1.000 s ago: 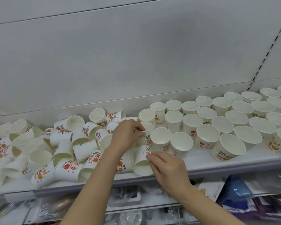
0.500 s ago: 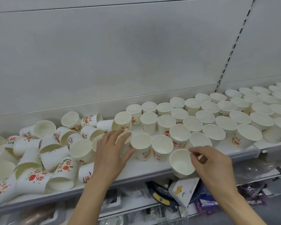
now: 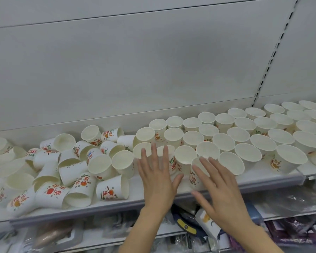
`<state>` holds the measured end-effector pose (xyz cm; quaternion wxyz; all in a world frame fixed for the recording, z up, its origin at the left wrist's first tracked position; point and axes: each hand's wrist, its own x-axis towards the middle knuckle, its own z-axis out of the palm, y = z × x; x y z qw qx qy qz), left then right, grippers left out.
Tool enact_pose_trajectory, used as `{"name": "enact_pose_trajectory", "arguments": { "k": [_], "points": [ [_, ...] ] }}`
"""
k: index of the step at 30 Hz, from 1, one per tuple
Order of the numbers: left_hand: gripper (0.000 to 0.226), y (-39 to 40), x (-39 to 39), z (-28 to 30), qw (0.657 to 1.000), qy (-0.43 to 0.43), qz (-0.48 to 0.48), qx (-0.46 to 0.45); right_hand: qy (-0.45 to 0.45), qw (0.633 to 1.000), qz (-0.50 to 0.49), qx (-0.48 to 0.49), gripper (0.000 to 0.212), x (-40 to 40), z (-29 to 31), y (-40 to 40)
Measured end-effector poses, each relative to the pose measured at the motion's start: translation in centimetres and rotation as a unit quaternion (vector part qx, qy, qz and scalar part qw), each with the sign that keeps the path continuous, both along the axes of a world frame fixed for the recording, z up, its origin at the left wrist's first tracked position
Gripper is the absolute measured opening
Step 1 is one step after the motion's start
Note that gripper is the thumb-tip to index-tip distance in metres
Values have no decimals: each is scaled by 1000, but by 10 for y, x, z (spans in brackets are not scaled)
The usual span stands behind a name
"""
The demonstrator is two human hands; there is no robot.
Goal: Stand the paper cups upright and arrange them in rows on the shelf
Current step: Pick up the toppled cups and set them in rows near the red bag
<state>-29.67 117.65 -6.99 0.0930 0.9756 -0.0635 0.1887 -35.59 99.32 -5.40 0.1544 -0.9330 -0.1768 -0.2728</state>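
Roughly half done, by estimate. Upright white paper cups with red-and-green print [image 3: 224, 141] in rows from mid-shelf to the right end of the white metal shelf [image 3: 133, 202]. Toppled cups [image 3: 80, 187] heaped toward the left end, still to stand. Left hand [image 3: 156, 177] and right hand [image 3: 220, 187] flat, fingers straight, gripping nothing, against front-row cups at the front edge.

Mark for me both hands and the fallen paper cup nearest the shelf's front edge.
left hand [image 3: 156, 181], head view, back of the hand.
right hand [image 3: 220, 195], head view, back of the hand.
fallen white paper cup with red print [image 3: 110, 191], head view, printed side wall.
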Motion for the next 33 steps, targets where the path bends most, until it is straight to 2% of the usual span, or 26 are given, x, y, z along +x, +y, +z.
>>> {"name": "enact_pose_trajectory", "arguments": {
  "k": [6, 9, 11, 14, 16, 19, 21, 24, 27, 29, 33],
  "points": [
    [84, -5, 11, 11, 996, 39, -39, -63, -7, 1000, -6, -13, 53, 22, -14, -2],
    [82, 16, -2, 18, 996, 2, -39, -79, -24, 1000, 3, -3, 49, 25, -19, -5],
    [78, 41, -10, 20, 996, -36, -3, -80, -36, 999, 8, 10, 47, 25, -22, -5],
    [68, 81, -13, 25, 990, -68, 87, -88, -61, 997, 27, 44, 47, 23, -17, -2],
    [61, 106, -12, 30, 987, -62, 114, -93, -88, 993, 55, 61, 46, 21, -10, 9],
    [42, 125, -18, 37, 989, -30, 85, -113, -99, 987, 105, 74, 39, 20, -8, 36],
    [32, 130, -31, 37, 987, -42, 68, -141, -87, 982, 145, 78, 33, 19, -15, 58],
    [44, 146, -50, 27, 989, -24, 38, -140, -62, 980, 179, 65, 28, 19, -28, 95],
    [70, 161, -53, 11, 999, 42, -20, -19, -18, 981, 172, 92, 33, 19, -33, 123],
    [76, 163, -46, 6, 997, 58, -42, 21, 14, 982, 157, 108, 37, 21, -33, 137],
    [71, 151, -35, 7, 996, 51, -69, -35, 70, 969, 100, 217, 44, 14, -33, 160]
  ]
}}
